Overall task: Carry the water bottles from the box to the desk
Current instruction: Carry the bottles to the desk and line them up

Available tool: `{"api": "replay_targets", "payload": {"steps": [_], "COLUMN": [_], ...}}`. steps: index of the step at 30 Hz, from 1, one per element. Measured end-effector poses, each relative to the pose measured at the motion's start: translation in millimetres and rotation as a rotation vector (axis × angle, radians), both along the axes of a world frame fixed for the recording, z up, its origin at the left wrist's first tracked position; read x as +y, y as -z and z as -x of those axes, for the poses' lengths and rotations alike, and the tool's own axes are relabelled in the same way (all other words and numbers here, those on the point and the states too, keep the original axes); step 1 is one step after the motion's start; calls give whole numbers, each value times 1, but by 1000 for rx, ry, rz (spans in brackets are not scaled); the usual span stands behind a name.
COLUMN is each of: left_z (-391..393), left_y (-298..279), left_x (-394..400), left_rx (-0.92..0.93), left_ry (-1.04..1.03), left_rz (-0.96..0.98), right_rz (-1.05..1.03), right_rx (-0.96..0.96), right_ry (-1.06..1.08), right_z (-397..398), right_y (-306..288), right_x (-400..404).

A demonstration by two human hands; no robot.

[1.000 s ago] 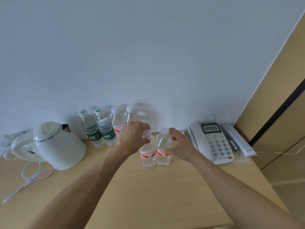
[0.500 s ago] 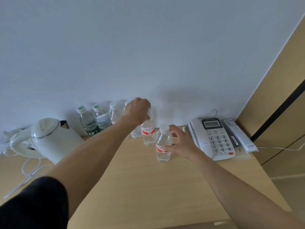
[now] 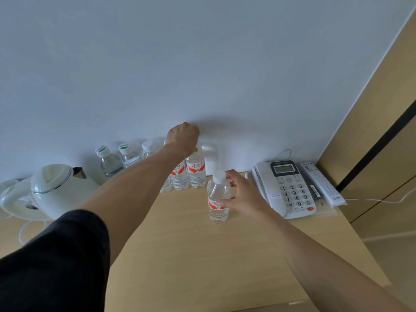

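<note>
Gripping the top of a red-labelled bottle [image 3: 196, 170] from above, my left hand [image 3: 183, 138] is curled over its cap at the back of the surface [image 3: 191, 255], close to the white wall [image 3: 202, 64]. That bottle stands upright in a row along the wall, touching a second red-labelled bottle [image 3: 179, 177] just to its left. Further left in the same row are a white-capped bottle [image 3: 148, 149], mostly hidden behind my forearm, and two green-capped bottles [image 3: 117, 157] standing side by side.

My right hand [image 3: 242, 194] holds another red-labelled bottle, the near bottle [image 3: 218, 197], with thumb and fingers wrapped round its body at the label. It stands upright on the surface, in front of the row and a little to the right, apart from the others.

A white electric kettle [image 3: 56, 188] sits at the left end of the surface, its cord [image 3: 22, 230] looping beside it. On the right a white desk telephone [image 3: 290, 188] with a keypad lies near my right hand, and a white remote control [image 3: 322, 183] lies just beside the telephone on its far side. A wooden panel with a dark strip [image 3: 378, 143] runs up the right edge.

My left arm carries a dark sleeve [image 3: 51, 262] near the shoulder.
</note>
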State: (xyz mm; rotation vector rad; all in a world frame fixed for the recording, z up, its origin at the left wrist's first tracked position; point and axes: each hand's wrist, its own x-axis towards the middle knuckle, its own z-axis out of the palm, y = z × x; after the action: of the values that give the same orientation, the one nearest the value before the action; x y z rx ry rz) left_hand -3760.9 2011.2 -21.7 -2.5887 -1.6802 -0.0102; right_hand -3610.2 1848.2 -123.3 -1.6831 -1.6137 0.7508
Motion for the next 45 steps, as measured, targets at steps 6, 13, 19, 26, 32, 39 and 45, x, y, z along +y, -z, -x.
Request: {"api": "replay_targets", "payload": {"steps": [6, 13, 19, 26, 32, 39, 45], "left_z": [3, 5, 15, 29, 33, 36, 26], "left_y": [1, 2, 3, 9, 9, 12, 17], "left_x": [1, -1, -4, -10, -10, -3, 2], "left_rx": [-29, -29, 0, 41, 27, -12, -15], "left_ry": [29, 46, 109, 192, 187, 178, 119], "left_rz": [31, 24, -214, -247, -232, -221, -220], "right_rz": [-4, 19, 20, -29, -58, -132, -72], "right_rx": [-72, -71, -81, -112, -143, -42, -105], "right_ry": [21, 44, 79, 143, 157, 220, 158], "right_z": [3, 0, -1, -6, -7, -2, -5], "right_y": [-4, -5, -8, -13, -12, -9, -17], "right_x": [0, 9, 36, 78, 102, 107, 112]}}
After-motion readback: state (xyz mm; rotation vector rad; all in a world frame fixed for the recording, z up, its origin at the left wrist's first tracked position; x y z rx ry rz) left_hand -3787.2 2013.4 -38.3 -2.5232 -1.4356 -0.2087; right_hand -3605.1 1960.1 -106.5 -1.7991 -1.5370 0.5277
